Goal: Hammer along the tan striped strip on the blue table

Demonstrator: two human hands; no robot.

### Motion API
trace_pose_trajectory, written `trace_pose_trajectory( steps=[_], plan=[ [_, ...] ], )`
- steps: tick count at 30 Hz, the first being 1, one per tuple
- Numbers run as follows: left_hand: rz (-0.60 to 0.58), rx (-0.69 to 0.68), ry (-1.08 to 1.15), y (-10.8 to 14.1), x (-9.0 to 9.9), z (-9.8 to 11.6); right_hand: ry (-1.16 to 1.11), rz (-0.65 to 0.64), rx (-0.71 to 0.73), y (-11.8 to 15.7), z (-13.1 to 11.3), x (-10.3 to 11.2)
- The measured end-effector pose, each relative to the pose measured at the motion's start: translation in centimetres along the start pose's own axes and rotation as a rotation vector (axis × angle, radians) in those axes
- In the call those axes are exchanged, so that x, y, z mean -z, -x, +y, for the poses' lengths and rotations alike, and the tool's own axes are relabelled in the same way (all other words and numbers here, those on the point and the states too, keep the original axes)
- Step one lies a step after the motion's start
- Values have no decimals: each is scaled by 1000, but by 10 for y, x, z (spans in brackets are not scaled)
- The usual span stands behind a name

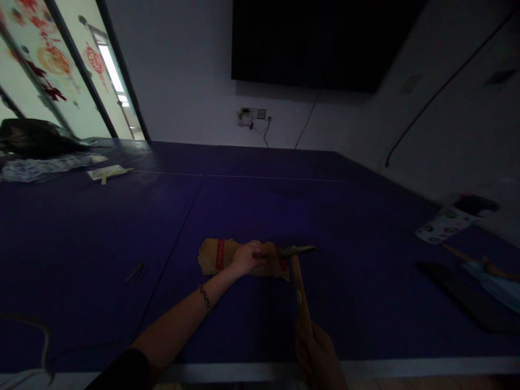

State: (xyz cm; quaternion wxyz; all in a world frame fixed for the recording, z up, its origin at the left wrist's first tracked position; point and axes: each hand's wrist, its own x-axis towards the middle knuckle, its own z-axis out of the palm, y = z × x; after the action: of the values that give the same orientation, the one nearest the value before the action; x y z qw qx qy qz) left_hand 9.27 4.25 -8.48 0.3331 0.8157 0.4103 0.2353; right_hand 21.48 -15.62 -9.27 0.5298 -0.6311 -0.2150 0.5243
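Observation:
On the blue tabletop lies a tan, textured package with red bands. My left hand rests on the package's middle, its fingers curled close together near the dark hammer head; what they pinch, if anything, is too small to tell. My right hand is wrapped round the lower end of a hammer's wooden handle. The hammer's dark head is at the package's right end; whether it touches is unclear.
Several thin metal pieces lie left on the table. A white packet, patterned cloth and dark bag are at the far left. At right are a dark flat piece, a blue item and a patterned item.

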Motion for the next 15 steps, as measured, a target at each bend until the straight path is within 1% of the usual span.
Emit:
trace_pose_trajectory(
  steps=[3, 7, 11, 15],
  plan=[
    [6, -9, 18, -1, -2, 0, -21, -32, -22, -9, 4, 1],
    [5, -25, -3, 0, -1, 3, 15, -60, -34, -16, 6, 3],
    [4, -25, -50, 1, 0, 7, 101, -71, 13, -14, 6, -1],
    [7, -14, -56, 2, -1, 6, 209, -34, 81, -12, 5, -3]
  ],
)
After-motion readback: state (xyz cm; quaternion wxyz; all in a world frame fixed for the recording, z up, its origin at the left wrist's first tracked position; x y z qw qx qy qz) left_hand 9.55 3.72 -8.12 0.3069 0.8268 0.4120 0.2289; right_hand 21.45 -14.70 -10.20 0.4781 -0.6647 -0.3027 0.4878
